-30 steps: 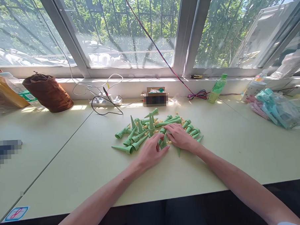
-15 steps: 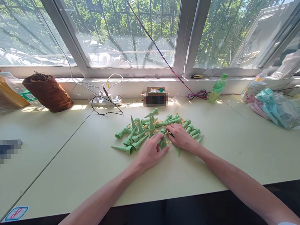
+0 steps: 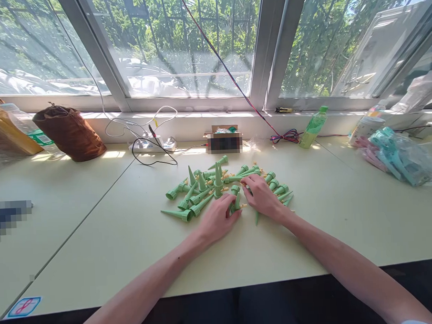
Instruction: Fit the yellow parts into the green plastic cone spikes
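- Sunlit windows (image 3: 182,44) with trees behind them run along the far edge of a pale yellow-green counter (image 3: 115,233), which is smooth and matt.
- A heap of green plastic spikes (image 3: 203,191) lies at the middle of the counter. They are slender hollow cones, each with a ribbed collar at the wide end.
- Most of them lie on their sides and cross one another. A few stand on their collars with the tips up.
- Small yellowish pieces (image 3: 224,173) are scattered among the cones, too small to make out.
- The left hand (image 3: 215,220) rests at the near edge of the heap, its fingers (image 3: 228,210) curled round a held spike (image 3: 235,198). That spike stands nearly upright, just beside the others.
- The right hand (image 3: 263,199) lies palm down on the right side of the heap, touching the cones. Its fingers are bent in among them, but I cannot tell whether they pinch anything.
- By how things lie, the work looks barely begun. Almost the whole heap is loose and mixed, no separate group is set aside, and only one cone is in hand.
- Further off are a soft brown pouch (image 3: 69,132), a white power strip (image 3: 152,144) with looping cables, a small cardboard box (image 3: 224,132), a green bottle (image 3: 313,126) and a clear bag of teal plastic parts (image 3: 398,156).
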Demonstrator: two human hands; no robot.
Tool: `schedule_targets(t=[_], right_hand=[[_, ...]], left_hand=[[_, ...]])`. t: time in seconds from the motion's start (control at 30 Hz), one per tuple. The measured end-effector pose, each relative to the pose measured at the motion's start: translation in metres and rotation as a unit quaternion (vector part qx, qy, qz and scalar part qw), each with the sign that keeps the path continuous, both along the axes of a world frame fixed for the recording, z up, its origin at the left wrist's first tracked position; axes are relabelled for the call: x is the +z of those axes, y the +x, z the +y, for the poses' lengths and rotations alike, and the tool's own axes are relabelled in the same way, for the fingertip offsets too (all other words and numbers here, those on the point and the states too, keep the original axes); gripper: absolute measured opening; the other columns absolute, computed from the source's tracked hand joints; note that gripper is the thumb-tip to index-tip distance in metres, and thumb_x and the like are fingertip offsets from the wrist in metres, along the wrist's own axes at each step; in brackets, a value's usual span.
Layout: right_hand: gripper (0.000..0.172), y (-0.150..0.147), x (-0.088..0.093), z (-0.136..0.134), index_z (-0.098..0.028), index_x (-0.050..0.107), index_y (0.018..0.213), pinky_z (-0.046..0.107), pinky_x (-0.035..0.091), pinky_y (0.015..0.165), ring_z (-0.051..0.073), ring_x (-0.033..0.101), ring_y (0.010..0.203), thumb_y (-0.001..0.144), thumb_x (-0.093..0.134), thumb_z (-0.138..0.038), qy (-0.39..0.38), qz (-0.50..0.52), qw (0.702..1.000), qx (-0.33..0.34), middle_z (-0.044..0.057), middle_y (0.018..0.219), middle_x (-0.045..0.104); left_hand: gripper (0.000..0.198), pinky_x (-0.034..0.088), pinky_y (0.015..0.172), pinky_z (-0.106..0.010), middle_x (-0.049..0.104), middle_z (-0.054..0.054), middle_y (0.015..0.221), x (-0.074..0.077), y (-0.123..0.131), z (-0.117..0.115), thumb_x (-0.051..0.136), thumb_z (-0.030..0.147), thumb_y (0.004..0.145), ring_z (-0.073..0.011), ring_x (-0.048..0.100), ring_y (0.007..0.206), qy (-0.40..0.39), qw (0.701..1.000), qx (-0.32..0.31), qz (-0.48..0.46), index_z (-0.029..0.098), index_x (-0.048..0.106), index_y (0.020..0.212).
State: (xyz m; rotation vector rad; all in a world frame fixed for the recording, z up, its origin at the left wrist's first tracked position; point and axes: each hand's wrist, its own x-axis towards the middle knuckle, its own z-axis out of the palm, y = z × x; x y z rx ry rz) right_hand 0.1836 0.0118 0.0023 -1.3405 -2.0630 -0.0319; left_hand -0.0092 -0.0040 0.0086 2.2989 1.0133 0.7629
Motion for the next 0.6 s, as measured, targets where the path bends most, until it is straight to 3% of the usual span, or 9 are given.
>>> schedule_targets(t=[0.1,0.23,0.4,0.6], right_hand=[[0.014,-0.001,0.002,-0.001,-0.018,0.059,0.1,0.039,0.047,0.084,0.024,0.056,0.094,0.094,0.047,-0.014,0.025,0.036,0.999,0.007,0.01,0.096,0.059],[0.015,-0.003,0.008,-0.003,-0.02,0.057,0.103,0.038,0.049,0.082,0.024,0.056,0.095,0.098,0.044,-0.017,0.075,0.093,0.993,0.02,0.009,0.097,0.059],[0.013,-0.005,0.014,-0.008,-0.023,0.057,0.102,0.035,0.05,0.078,0.02,0.059,0.088,0.099,0.045,-0.019,0.152,0.143,0.977,0.036,0.007,0.094,0.06],[0.012,-0.008,0.013,-0.014,-0.023,0.058,0.101,0.033,0.051,0.073,0.018,0.06,0.083,0.098,0.047,-0.017,0.182,0.157,0.967,0.084,0.005,0.091,0.061]], left_hand=[[0.019,0.036,0.056,-0.024,0.05,0.002,0.074,0.001,0.0,0.001,0.057,0.021,0.085,-0.0103,0.044,0.058,0.002,1.0,-0.009,-0.008,0.019,0.044,0.071],[0.015,0.037,0.051,-0.022,0.049,0.002,0.07,0.002,0.0,0.003,0.057,0.028,0.088,-0.0089,0.043,0.055,-0.051,0.995,0.002,-0.082,0.018,0.052,0.078],[0.027,0.037,0.042,-0.019,0.048,0.004,0.063,0.007,-0.002,0.005,0.055,0.045,0.091,-0.008,0.048,0.047,-0.168,0.956,0.047,-0.236,0.018,0.056,0.091],[0.034,0.032,0.035,-0.019,0.044,0.006,0.058,0.011,-0.002,0.007,0.055,0.051,0.091,-0.0068,0.046,0.039,-0.194,0.935,0.074,-0.289,0.018,0.051,0.084]])
